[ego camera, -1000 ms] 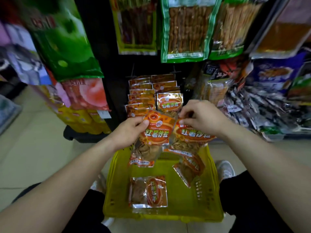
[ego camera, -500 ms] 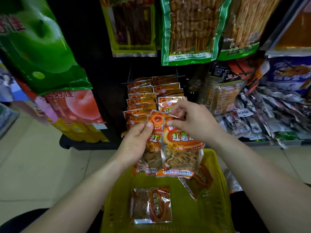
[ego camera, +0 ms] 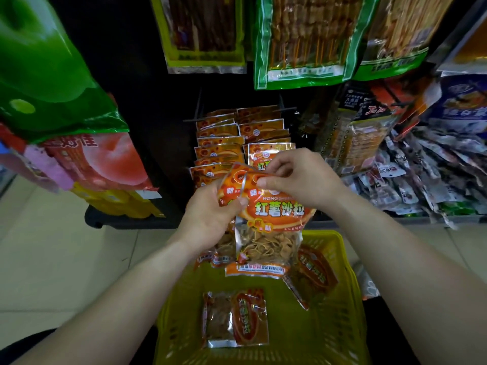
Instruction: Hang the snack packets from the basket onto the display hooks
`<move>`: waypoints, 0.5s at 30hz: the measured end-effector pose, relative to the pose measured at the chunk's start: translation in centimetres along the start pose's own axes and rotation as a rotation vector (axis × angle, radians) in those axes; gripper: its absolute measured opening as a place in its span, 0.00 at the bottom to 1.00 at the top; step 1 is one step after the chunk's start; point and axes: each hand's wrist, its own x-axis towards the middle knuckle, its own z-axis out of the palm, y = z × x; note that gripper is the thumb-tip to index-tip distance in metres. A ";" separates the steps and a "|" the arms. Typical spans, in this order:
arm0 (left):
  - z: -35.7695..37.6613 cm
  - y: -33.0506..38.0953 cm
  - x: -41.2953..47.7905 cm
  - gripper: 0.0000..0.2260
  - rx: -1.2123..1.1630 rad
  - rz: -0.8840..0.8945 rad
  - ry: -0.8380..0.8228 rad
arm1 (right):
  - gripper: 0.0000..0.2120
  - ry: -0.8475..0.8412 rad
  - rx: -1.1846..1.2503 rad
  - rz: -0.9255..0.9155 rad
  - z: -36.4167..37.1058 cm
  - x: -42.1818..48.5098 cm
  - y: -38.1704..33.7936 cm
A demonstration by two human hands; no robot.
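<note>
The right hand [ego camera: 303,180] pinches the top of an orange foil snack packet [ego camera: 271,233] above the yellow plastic basket [ego camera: 325,234]. The left hand [ego camera: 210,217] grips seemingly a second packet [ego camera: 232,184] behind it. Matching hung packets [ego camera: 224,143] are at twelve o'clock.

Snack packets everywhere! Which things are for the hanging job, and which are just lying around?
For the job: held orange packets, left hand, right hand, yellow basket, basket packets, hung orange packets.
Just around: green skewer bags, big green bag, small dark packets.
</note>
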 end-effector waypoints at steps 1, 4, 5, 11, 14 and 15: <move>-0.3 0.0 0.1 0.10 -0.008 -0.005 0.014 | 0.09 -0.011 0.021 0.009 -0.4 0.1 0.2; -1.1 -0.2 0.2 0.06 -0.003 -0.013 0.042 | 0.04 -0.067 0.073 0.038 -1.5 0.4 1.0; -1.3 -0.2 0.2 0.06 -0.005 -0.012 0.038 | 0.05 -0.067 0.080 0.037 -1.8 0.5 1.2; -1.2 -0.7 -0.2 0.07 -0.034 -0.014 -0.005 | 0.06 -0.067 0.072 0.022 -1.7 0.5 1.3; -1.0 -0.9 -0.1 0.08 -0.054 -0.035 -0.007 | 0.03 -0.073 0.060 0.010 -1.5 0.5 1.2; -0.9 -0.9 0.0 0.08 -0.062 -0.042 -0.005 | 0.03 -0.073 0.055 0.005 -1.4 0.6 1.2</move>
